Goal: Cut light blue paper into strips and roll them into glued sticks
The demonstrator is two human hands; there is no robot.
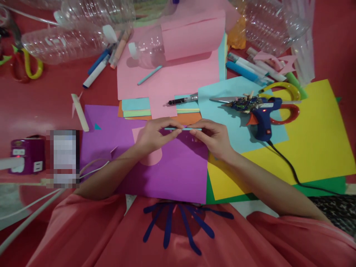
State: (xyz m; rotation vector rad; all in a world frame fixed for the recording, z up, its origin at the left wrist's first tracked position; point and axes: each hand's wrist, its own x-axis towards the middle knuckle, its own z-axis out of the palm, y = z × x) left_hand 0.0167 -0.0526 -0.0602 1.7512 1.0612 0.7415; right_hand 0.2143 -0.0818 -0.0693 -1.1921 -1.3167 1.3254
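Between both hands is a thin light-blue paper strip or roll [185, 129], held level above a purple sheet [178, 170]. My left hand [155, 135] pinches it near the middle with thumb and fingertips. On the other side, my right hand [213, 135] grips it the same way, close to the left fingertips. Under my left hand lies a pink paper piece [151, 157] with a rounded end. A similar light-blue paper roll [149, 75] rests on the pink sheet [133, 81] farther back. Just beyond my hands lies a black pen [180, 100].
A blue glue gun [264, 118] with a cord lies on scissors [292, 113] and light-blue paper at right, over a yellow sheet [319, 148]. A pink-wrapped bottle [147, 46], clear bottles [66, 44] and markers [247, 72] lie behind. A phone [65, 157] and purple power adapter [27, 155] sit left.
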